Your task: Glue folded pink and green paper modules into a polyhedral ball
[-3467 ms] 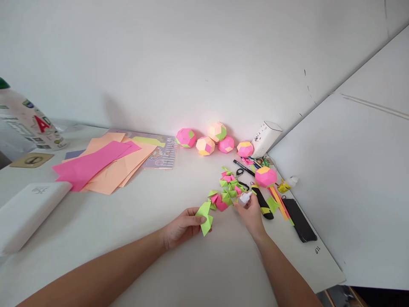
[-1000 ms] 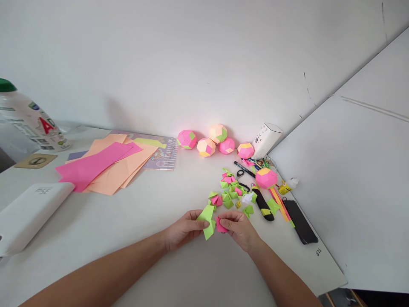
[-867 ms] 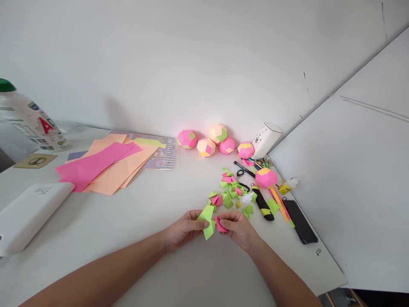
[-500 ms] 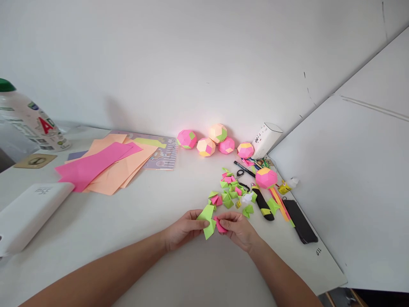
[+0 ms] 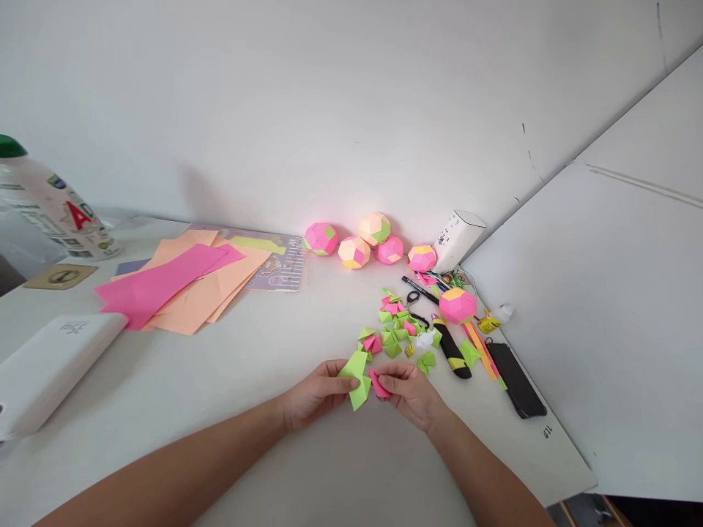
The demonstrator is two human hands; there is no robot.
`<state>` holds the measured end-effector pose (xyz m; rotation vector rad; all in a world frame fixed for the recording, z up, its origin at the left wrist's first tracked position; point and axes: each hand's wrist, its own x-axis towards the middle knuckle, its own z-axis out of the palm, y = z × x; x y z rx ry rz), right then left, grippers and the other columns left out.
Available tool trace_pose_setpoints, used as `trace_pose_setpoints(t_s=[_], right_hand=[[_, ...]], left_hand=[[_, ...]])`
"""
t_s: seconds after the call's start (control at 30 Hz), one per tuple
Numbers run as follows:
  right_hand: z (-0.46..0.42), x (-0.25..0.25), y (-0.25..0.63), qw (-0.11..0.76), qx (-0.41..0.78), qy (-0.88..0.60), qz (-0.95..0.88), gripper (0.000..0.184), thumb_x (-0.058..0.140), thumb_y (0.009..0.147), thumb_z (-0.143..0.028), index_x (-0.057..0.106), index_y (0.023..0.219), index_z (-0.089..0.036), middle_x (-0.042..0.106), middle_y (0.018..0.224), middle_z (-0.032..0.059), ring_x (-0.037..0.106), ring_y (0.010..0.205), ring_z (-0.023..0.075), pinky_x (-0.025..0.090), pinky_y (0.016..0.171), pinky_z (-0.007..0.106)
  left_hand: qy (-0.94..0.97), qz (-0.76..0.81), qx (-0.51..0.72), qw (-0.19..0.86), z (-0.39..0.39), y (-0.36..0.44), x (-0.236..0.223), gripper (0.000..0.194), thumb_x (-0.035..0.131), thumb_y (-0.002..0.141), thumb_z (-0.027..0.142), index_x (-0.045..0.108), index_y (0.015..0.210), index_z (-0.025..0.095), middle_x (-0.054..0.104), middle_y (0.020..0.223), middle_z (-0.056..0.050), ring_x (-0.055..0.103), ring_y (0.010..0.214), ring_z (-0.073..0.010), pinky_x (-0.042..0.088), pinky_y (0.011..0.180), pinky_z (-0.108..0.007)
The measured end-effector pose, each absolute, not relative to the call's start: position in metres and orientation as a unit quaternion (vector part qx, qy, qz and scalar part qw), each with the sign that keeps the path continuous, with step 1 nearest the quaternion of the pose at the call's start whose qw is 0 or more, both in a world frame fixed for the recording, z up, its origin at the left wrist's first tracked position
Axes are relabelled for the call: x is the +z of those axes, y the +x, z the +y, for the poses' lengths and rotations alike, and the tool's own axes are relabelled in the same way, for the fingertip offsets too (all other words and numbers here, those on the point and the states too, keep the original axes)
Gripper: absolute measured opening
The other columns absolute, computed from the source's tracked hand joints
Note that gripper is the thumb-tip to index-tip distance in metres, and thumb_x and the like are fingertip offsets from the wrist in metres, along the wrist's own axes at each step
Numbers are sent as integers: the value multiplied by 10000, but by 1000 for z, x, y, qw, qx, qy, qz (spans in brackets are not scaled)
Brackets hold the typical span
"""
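Note:
Between thumb and fingers, my left hand point(image 5: 317, 395) pinches a green folded paper piece point(image 5: 357, 375) with pointed corners. My right hand point(image 5: 411, 394) grips a small pink folded paper piece point(image 5: 378, 384) close beside the green one; whether the two papers touch I cannot tell. Just beyond the hands lies a loose pile of small green folded paper pieces point(image 5: 391, 341), mixed with a few pink ones point(image 5: 373, 342). Both hands are above the front of the white table point(image 5: 263, 351).
Several paper balls point(image 5: 354, 252) line the wall, and another ball point(image 5: 458, 305) sits at right by a cutter knife point(image 5: 453, 348), glue bottle point(image 5: 496, 318) and black phone-like object point(image 5: 516, 378). Leftward are paper sheets point(image 5: 187, 285), a white power bank point(image 5: 55, 373) and a bottle point(image 5: 60, 208).
The pink paper piece in my right hand has shifted very slightly to the right. My left hand and the green paper stay almost in place.

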<state>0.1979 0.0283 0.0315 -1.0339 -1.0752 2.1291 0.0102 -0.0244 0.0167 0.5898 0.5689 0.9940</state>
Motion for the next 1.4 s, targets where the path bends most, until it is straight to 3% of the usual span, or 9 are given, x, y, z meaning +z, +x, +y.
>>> trace_pose_setpoints(t_s=[0.87, 1.4], right_hand=[[29, 32, 198, 266, 787, -390, -398, 198, 841, 576, -256, 738, 722, -172, 649, 608, 3, 542, 559, 94, 383, 576, 259], [23, 35, 197, 282, 751, -399, -445, 199, 829, 588, -294, 753, 745, -197, 694, 691, 5, 583, 643, 113, 460, 655, 271]], left_hand=[[276, 266, 465, 798, -24, 11, 16, 169, 705, 711, 220, 701, 851, 126, 676, 773, -76, 599, 741, -184, 438, 723, -291], [263, 272, 460, 803, -24, 11, 18, 207, 705, 706, 219, 698, 893, 129, 693, 828, -89, 622, 842, -230, 445, 820, -347]])
